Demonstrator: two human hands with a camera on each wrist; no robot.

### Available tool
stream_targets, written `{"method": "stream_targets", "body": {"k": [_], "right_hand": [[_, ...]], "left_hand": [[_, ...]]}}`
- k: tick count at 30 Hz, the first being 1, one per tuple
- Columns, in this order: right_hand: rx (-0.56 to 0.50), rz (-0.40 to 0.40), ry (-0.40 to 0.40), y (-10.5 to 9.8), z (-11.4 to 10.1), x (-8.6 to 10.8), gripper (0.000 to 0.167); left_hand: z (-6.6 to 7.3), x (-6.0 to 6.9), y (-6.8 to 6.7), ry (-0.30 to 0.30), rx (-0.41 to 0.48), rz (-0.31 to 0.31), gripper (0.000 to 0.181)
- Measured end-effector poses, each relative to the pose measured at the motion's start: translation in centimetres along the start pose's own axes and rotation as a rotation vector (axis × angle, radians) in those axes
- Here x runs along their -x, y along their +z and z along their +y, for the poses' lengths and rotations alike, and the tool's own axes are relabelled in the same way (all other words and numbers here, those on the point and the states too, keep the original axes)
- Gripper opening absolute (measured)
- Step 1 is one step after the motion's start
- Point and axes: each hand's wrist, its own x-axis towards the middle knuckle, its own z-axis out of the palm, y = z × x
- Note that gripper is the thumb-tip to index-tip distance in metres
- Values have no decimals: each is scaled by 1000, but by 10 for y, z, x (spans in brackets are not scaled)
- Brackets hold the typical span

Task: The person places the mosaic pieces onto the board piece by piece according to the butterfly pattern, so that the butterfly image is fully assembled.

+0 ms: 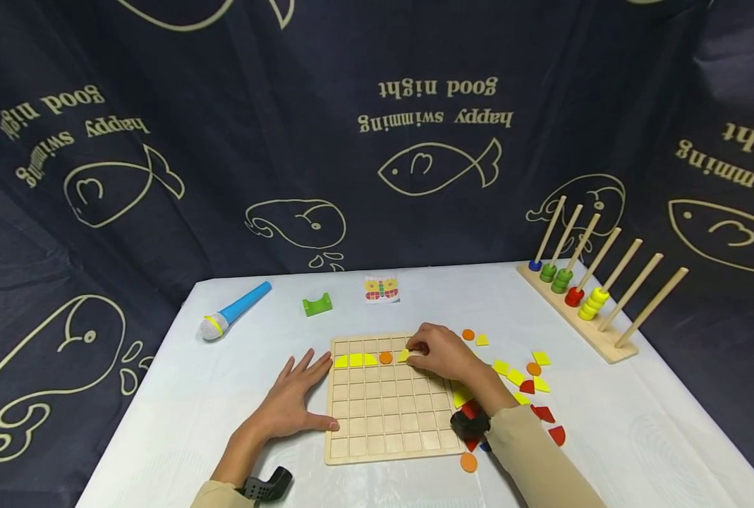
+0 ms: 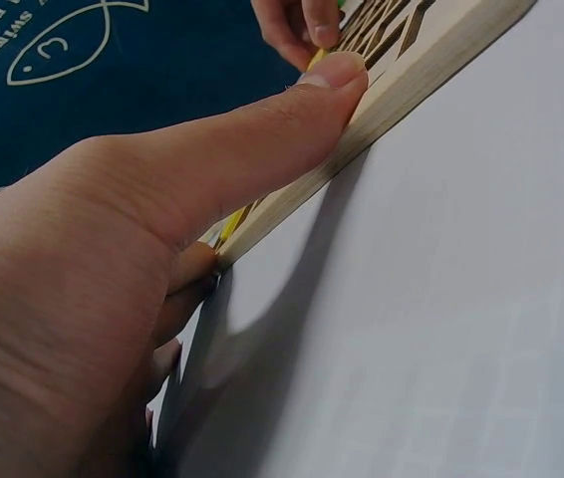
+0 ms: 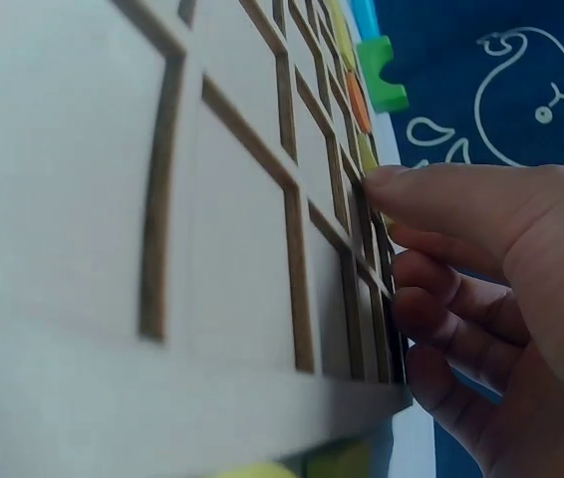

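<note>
A wooden grid board (image 1: pixel 377 408) lies on the white table. Three yellow pieces (image 1: pixel 355 360) and an orange disc (image 1: pixel 386 358) sit in its second row from the far side. My right hand (image 1: pixel 443 351) is over the far right part of the board, its thumb and fingertips pinching a yellow quarter-round piece (image 1: pixel 404 355) at that same row. In the right wrist view, the thumb (image 3: pixel 441 194) hides part of this yellow piece (image 3: pixel 367 151). My left hand (image 1: pixel 293 399) rests at the board's left edge with fingers spread, the thumb (image 2: pixel 262 139) touching that edge.
Loose yellow, red and orange pieces (image 1: pixel 532 369) lie right of the board, partly under my right forearm. A bead rack (image 1: pixel 580 310) stands at the far right. Behind the board are a pattern card (image 1: pixel 381 289), a green block (image 1: pixel 317 305) and a toy microphone (image 1: pixel 233 311).
</note>
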Motion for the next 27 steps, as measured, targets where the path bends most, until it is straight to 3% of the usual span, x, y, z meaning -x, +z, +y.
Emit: {"method": "stream_targets", "body": {"k": [14,27], "right_hand": [[-29,-17,-68,-2,-3,-1,22],[-106,-24,3,-14,5,12,22]], "left_hand": [[1,0,-1,5,-4,9,122],[0,0,-1,10,7,7,122]]}}
